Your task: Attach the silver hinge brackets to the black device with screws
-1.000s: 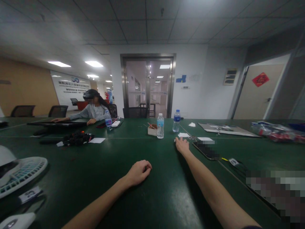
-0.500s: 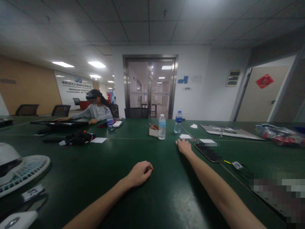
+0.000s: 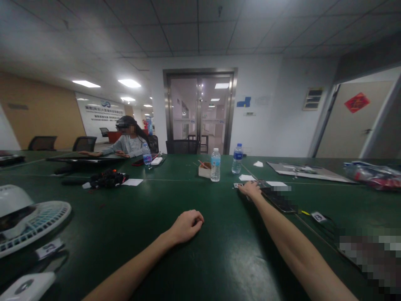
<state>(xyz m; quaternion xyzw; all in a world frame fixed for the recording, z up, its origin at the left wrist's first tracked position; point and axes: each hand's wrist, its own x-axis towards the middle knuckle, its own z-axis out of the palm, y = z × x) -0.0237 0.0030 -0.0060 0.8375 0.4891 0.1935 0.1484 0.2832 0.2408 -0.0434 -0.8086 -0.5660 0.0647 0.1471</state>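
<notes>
My left hand [image 3: 187, 225] rests on the green table [image 3: 150, 267] with its fingers curled in loosely; nothing shows in it. My right hand [image 3: 251, 190] reaches farther out, low over the tabletop, fingers spread and pointing down among small flat pieces. One of them, a small light piece [image 3: 236, 185], lies just left of its fingertips. What is under the palm is hidden. A dark phone [image 3: 280, 201] lies right beside this hand and wrist. White paper slips [image 3: 247, 177] lie just beyond the fingers.
A clear water bottle [image 3: 215, 165] stands by a small open box [image 3: 204, 169], with a blue-capped bottle [image 3: 237, 159] to its right. A white fan [image 3: 37, 221] is at left. Across the table a person [image 3: 128, 140] sits near another bottle [image 3: 147, 155]. A flat panel [image 3: 307, 172] lies right.
My right hand has shifted a little to the right, its fingers now more spread, and the small light piece shows at its left. My left hand stays resting. The view has turned slightly.
</notes>
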